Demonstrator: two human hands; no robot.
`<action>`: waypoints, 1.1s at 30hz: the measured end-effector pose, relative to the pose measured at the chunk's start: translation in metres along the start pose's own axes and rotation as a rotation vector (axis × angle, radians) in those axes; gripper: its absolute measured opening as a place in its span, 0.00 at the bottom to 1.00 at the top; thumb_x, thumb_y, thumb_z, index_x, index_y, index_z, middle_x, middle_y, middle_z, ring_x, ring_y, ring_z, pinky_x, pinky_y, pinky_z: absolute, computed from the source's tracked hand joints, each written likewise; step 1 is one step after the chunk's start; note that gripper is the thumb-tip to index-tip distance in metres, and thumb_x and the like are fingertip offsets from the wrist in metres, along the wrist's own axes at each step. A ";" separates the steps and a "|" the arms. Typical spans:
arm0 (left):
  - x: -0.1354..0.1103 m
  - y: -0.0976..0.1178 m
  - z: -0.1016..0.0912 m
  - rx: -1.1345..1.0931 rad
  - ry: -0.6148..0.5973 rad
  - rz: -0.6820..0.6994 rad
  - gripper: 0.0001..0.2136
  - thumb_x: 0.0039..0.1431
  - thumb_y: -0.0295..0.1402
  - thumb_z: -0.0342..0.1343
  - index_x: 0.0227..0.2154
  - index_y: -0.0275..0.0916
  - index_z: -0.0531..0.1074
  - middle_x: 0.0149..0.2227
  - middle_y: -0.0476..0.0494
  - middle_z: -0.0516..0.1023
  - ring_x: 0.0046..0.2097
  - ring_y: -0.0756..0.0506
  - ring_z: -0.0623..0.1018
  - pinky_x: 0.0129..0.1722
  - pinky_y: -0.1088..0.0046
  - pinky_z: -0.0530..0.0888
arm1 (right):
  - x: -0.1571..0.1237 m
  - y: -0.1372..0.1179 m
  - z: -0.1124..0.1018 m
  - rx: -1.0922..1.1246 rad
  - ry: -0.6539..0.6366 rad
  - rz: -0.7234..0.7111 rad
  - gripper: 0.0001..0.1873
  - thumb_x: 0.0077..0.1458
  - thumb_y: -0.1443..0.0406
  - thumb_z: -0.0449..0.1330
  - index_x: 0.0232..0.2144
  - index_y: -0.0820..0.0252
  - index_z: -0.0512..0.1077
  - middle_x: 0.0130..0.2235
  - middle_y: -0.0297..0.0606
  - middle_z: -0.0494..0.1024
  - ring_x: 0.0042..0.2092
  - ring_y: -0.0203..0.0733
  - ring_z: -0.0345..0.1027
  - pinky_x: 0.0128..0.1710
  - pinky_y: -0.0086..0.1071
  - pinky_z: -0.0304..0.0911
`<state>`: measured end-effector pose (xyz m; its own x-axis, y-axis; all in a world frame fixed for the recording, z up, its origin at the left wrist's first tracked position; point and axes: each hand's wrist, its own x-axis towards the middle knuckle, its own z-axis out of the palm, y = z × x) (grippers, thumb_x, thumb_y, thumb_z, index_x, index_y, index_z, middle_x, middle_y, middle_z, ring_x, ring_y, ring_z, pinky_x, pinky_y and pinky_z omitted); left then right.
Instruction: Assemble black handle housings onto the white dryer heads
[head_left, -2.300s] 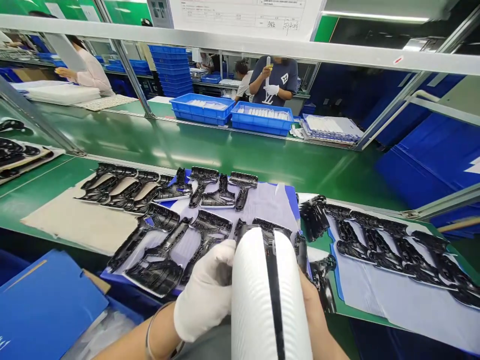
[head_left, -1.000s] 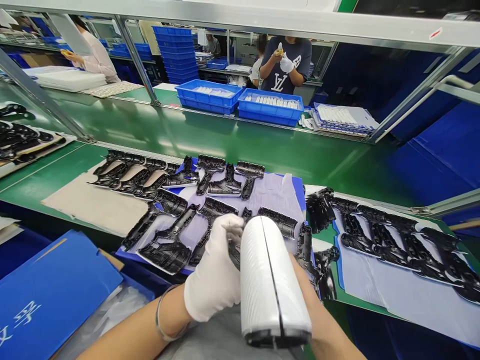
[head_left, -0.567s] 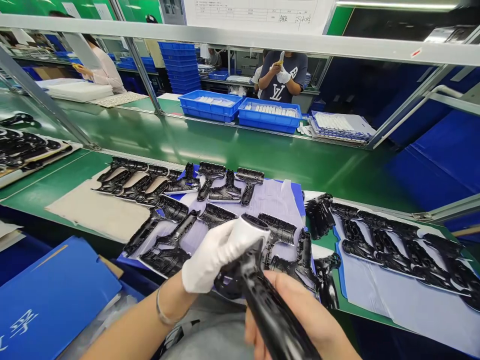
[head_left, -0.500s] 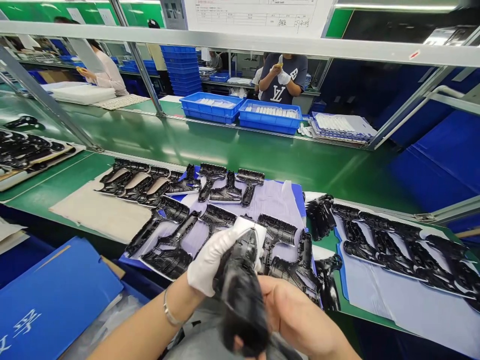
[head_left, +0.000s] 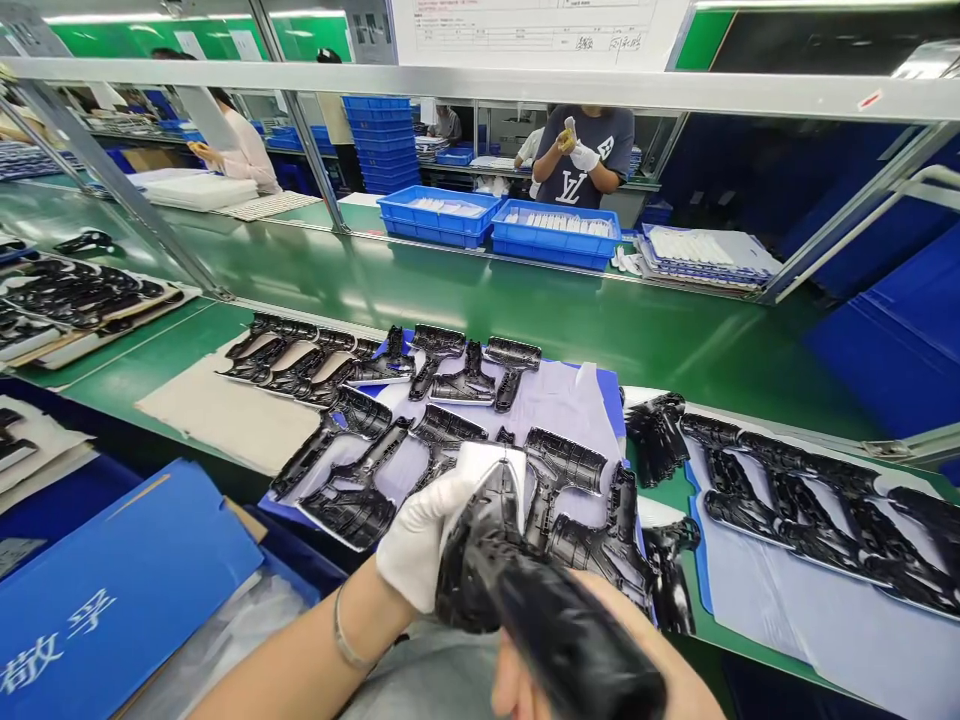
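Gripping the black-and-white housing at its head, your gloved left hand has its fingertips hidden behind the shell. Your bare right hand is closed round the handle; palm concealed, fingers partly showing underneath. Housing held tilted before your torso, near end motion-blurred, fine detail not readable. Paper sheet overhead cut off by the top edge, print too small to read; blue box cropped at lower left.

Surface: green bench. Purple liner beyond your hands carries black half-shells, some covered by the housing; tan sheet to the left.

Room: metal rail across the view, blue bins of white parts, co-worker behind them.
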<state>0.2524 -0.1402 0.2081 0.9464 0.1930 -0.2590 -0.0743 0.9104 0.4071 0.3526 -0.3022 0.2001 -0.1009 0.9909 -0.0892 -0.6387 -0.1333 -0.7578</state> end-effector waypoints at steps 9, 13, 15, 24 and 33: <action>-0.010 -0.002 0.006 -0.034 0.104 -0.007 0.16 0.41 0.35 0.72 0.34 0.35 0.80 0.27 0.46 0.82 0.28 0.48 0.79 0.33 0.73 0.75 | -0.014 -0.005 -0.004 -0.170 0.036 0.122 0.38 0.53 0.33 0.55 0.40 0.60 0.78 0.36 0.48 0.82 0.34 0.44 0.78 0.35 0.35 0.72; -0.011 -0.001 0.009 -0.017 0.108 -0.027 0.17 0.37 0.35 0.73 0.33 0.35 0.80 0.27 0.45 0.82 0.28 0.47 0.78 0.31 0.73 0.74 | -0.009 -0.011 -0.011 -0.246 0.082 0.195 0.36 0.47 0.33 0.60 0.37 0.58 0.80 0.37 0.48 0.82 0.40 0.52 0.78 0.43 0.46 0.73; -0.012 0.000 0.009 -0.005 0.104 -0.030 0.17 0.37 0.35 0.73 0.33 0.35 0.81 0.28 0.45 0.82 0.28 0.47 0.78 0.31 0.72 0.74 | -0.003 -0.012 -0.014 -0.268 0.158 0.203 0.31 0.50 0.39 0.64 0.37 0.60 0.80 0.37 0.48 0.82 0.41 0.52 0.78 0.48 0.48 0.71; -0.009 0.015 0.000 0.440 -0.034 0.375 0.30 0.35 0.24 0.73 0.47 0.40 0.75 0.43 0.42 0.81 0.46 0.38 0.80 0.48 0.62 0.75 | -0.004 -0.018 -0.001 0.065 0.070 0.257 0.45 0.56 0.32 0.46 0.39 0.67 0.77 0.30 0.46 0.80 0.29 0.37 0.75 0.30 0.26 0.67; -0.012 0.028 0.004 0.664 -0.049 0.579 0.34 0.33 0.22 0.74 0.48 0.43 0.74 0.58 0.35 0.76 0.60 0.30 0.74 0.60 0.49 0.68 | -0.005 -0.024 0.012 0.069 0.210 0.163 0.33 0.54 0.47 0.67 0.52 0.66 0.71 0.31 0.42 0.81 0.30 0.36 0.73 0.31 0.26 0.61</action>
<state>0.2401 -0.1179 0.2259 0.8305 0.5280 0.1773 -0.3625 0.2707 0.8918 0.3590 -0.3041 0.2261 -0.0507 0.9375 -0.3443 -0.6781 -0.2854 -0.6773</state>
